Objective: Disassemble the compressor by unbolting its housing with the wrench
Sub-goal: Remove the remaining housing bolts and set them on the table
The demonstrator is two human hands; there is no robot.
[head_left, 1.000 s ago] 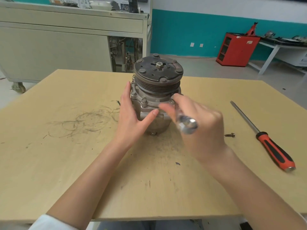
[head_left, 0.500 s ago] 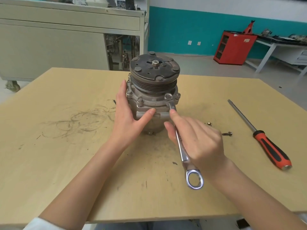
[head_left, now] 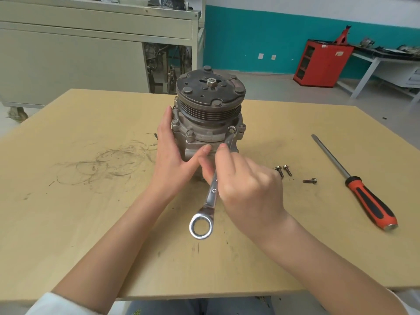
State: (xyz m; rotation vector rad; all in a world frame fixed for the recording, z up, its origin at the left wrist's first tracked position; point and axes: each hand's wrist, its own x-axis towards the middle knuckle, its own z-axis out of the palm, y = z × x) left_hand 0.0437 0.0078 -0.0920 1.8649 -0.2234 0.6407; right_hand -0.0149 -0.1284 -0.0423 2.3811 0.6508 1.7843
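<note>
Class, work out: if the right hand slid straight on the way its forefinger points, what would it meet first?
Probably the compressor, at its housing beside the wrench; it looks very close, though depth is unclear.

One compressor [head_left: 209,103], one wrench [head_left: 212,194], one screwdriver [head_left: 363,194], three bolts [head_left: 309,180]

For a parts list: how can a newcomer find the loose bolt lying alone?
Find the compressor on the wooden table. Between it and the orange-handled screwdriver lie three loose bolts. This bolt lies alone, nearest the screwdriver; the other two sit together.
</note>
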